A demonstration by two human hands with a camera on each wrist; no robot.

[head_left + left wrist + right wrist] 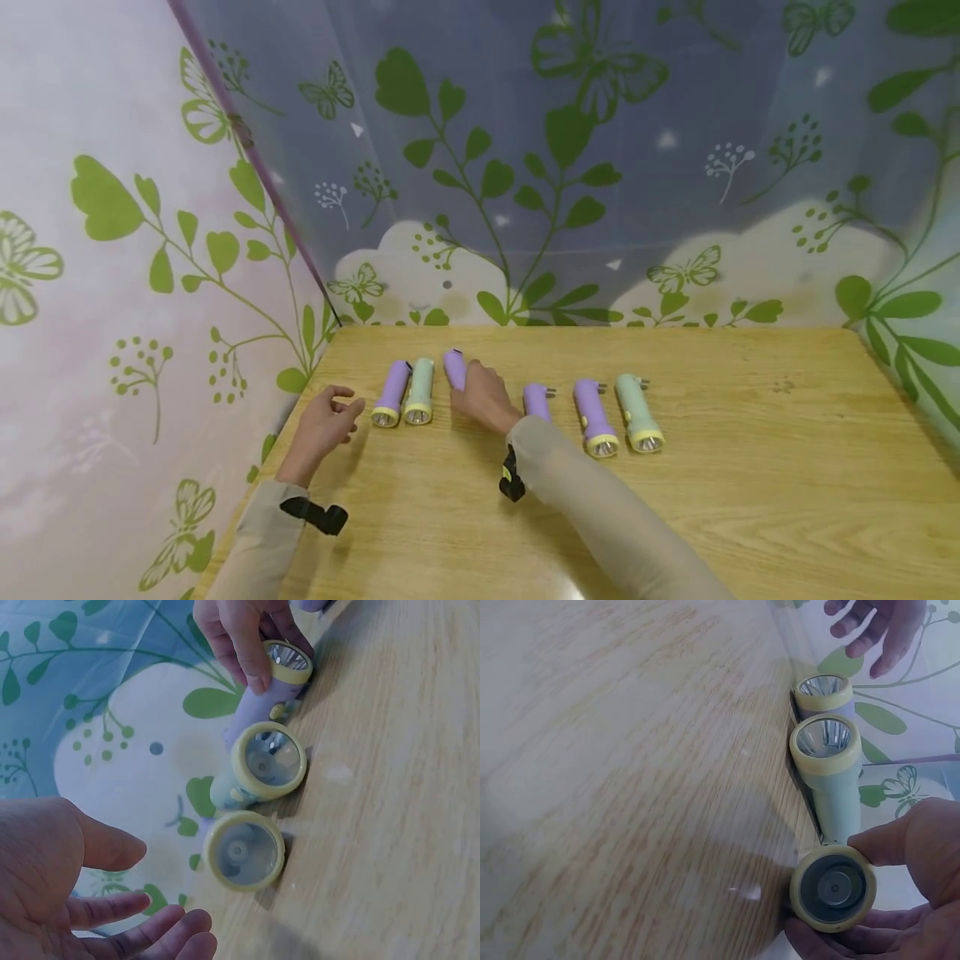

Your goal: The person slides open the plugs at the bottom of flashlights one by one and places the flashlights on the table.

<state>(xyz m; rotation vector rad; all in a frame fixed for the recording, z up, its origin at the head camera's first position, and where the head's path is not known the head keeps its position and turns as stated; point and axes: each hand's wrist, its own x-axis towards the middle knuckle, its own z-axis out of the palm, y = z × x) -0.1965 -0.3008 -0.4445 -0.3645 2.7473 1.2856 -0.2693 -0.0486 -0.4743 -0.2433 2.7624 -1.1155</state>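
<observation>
My right hand [486,398] grips a purple flashlight [453,368] near its yellow-rimmed head; the hand hides that end in the head view. In the right wrist view, the thumb and fingers lie on either side of the lens rim [799,889]. Just left of it, a mint green flashlight [422,390] and another purple flashlight [393,392] lie side by side, lenses toward me. My left hand [322,429] hovers to the left of that purple flashlight, apart from it, with loosely bent fingers and nothing held.
Right of my right hand lie a purple flashlight [536,400] partly covered by the sleeve, a second purple one [594,417] and a mint one [637,412], plug prongs showing. The wooden table [787,467] meets leaf-patterned fabric [480,275] at the back and left.
</observation>
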